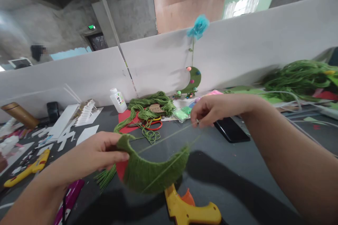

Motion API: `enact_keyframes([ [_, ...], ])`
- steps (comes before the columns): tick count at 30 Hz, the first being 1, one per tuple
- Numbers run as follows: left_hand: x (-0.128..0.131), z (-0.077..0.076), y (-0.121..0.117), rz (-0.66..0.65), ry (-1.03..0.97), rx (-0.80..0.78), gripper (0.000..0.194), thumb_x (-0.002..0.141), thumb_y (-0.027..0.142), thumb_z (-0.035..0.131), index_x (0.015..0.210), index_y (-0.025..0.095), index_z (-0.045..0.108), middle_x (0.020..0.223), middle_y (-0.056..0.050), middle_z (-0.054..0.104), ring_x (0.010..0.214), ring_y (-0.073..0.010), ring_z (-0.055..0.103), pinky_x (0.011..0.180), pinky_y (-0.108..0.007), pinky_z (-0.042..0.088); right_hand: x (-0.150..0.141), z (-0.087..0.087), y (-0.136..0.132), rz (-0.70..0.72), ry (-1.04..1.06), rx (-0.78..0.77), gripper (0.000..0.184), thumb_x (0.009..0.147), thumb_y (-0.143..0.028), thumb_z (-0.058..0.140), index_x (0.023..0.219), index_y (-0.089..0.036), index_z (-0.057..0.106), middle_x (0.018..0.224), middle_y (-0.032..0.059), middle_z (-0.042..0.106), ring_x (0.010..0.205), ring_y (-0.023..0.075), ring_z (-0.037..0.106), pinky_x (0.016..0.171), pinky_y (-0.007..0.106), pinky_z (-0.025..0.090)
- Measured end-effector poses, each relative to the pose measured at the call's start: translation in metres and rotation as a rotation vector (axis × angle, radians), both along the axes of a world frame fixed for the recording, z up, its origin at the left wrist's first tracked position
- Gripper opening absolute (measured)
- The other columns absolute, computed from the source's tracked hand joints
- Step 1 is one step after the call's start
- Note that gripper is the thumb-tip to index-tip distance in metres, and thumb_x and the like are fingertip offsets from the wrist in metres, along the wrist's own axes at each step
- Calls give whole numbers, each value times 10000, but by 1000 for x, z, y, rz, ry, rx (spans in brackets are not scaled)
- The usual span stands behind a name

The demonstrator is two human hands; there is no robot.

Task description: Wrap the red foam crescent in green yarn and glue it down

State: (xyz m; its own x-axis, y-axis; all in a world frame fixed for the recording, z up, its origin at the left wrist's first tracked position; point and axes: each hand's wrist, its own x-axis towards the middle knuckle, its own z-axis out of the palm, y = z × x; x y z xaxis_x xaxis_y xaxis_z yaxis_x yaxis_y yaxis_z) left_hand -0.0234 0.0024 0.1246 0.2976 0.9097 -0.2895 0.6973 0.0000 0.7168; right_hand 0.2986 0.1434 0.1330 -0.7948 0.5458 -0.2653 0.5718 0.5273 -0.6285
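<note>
My left hand (108, 151) grips one end of a crescent moon shape (158, 172) wrapped in green yarn, held above the dark table. A patch of red shows on the crescent beside my fingers. To the upper right, my right hand (206, 110) pinches a thin strand of green yarn (169, 136), which runs taut down to the crescent. A second blurred stretch of strand crosses the crescent's face. Beneath the crescent lies a yellow glue gun (191, 211) with an orange trigger.
Behind are a green yarn skein (150, 103), red-handled scissors (153, 125), a white bottle (118, 101) and a decorated moon with a blue flower (198, 27). A black phone (232, 130) lies right. Another yellow glue gun (29, 168) is left. A white partition (250, 49) stands behind.
</note>
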Motion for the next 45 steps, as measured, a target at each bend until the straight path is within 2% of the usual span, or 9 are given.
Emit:
enact_keyframes([
  [4, -26, 7, -4, 64, 200, 76, 226, 796, 388, 562, 704, 189, 621, 550, 60, 466, 470, -73, 408, 423, -155, 309, 18, -20, 23, -437, 11, 332, 156, 754, -234, 551, 825, -149, 661, 575, 22, 563, 509, 139, 506, 481, 260, 359],
  [8, -38, 7, -5, 146, 114, -9, 249, 750, 407, 593, 703, 167, 640, 463, 77, 471, 398, -50, 376, 390, -135, 283, 27, -38, 45, -562, 97, 436, 293, 814, -252, 455, 1005, -103, 620, 675, 91, 584, 576, 208, 558, 512, 330, 420],
  [14, -10, -17, 5, 174, -179, -202, 223, 725, 353, 649, 628, 166, 575, 402, 73, 477, 339, -31, 347, 345, -126, 259, -43, -52, -20, -227, 280, 472, 491, 707, -170, 644, 1185, -238, 558, 1281, 61, 516, 1167, 219, 474, 981, 330, 372],
  [17, 8, -27, 7, 143, -279, -252, 173, 728, 325, 658, 711, 157, 621, 400, 79, 460, 333, -26, 330, 336, -124, 268, -79, -55, -66, 129, 526, 211, 354, 754, -316, 673, 1080, -196, 605, 1128, 37, 610, 1046, 164, 549, 924, 259, 405],
  [20, 18, -30, 7, 126, -340, -265, 168, 731, 319, 667, 754, 156, 636, 436, 74, 469, 350, -27, 350, 335, -122, 280, -91, -57, -86, 158, 547, 114, 126, 762, -256, 665, 838, -156, 658, 842, 9, 623, 819, 145, 563, 776, 254, 430],
  [26, 21, -34, 7, 26, -412, -288, 146, 744, 304, 667, 757, 164, 629, 517, 66, 484, 395, -32, 399, 362, -128, 314, -82, -65, -78, 44, 625, -464, 146, 819, -265, 581, 787, -138, 645, 640, -26, 556, 598, 89, 523, 576, 205, 418],
  [32, 29, -35, 12, -50, -429, -51, 92, 750, 255, 659, 708, 173, 655, 968, -3, 570, 511, -22, 416, 432, -149, 343, -80, -82, -58, 78, 631, -668, 191, 769, -303, 643, 810, -119, 669, 534, -59, 491, 473, 43, 406, 460, 177, 315],
  [39, 46, -43, 19, -138, -553, -145, 61, 739, 228, 658, 747, 198, 711, 917, -22, 646, 516, -62, 445, 481, -205, 352, -86, -98, -51, 281, 441, -655, 242, 741, -284, 591, 566, -137, 510, 490, -77, 422, 457, 36, 364, 440, 170, 274],
  [45, 43, -51, 28, -67, -678, -188, 61, 709, 233, 697, 708, 172, 692, 696, 21, 580, 647, -103, 484, 625, -216, 368, -58, -86, -26, 251, 305, -450, 179, 701, -188, 641, 863, -113, 659, 589, -72, 450, 539, 53, 373, 475, 171, 281],
])
